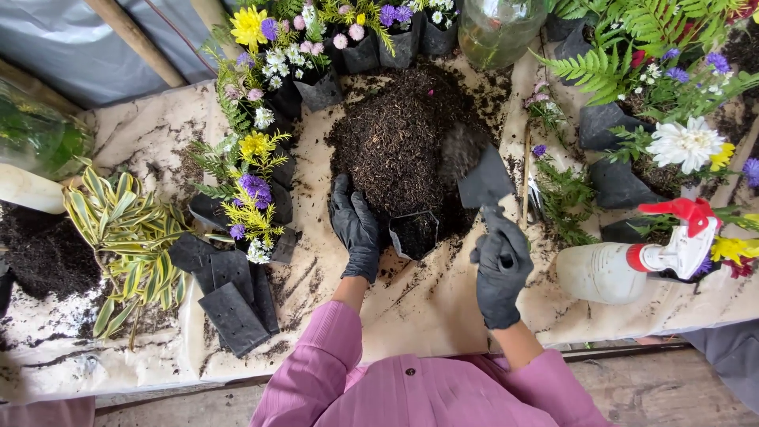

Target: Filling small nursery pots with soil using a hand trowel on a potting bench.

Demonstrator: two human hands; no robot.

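Two gloved hands are counted: one left hand (pixel 356 228) and one right hand (pixel 500 271). One trowel (pixel 482 180) is held at 3 o'clock of one soil heap (pixel 399 142). One open black grow bag (pixel 414 234) is counted at 6 o'clock of the heap. One spray bottle (pixel 632 265) is counted at 3 o'clock. One stack of flat black bags (pixel 229 296) is counted at 8 o'clock.
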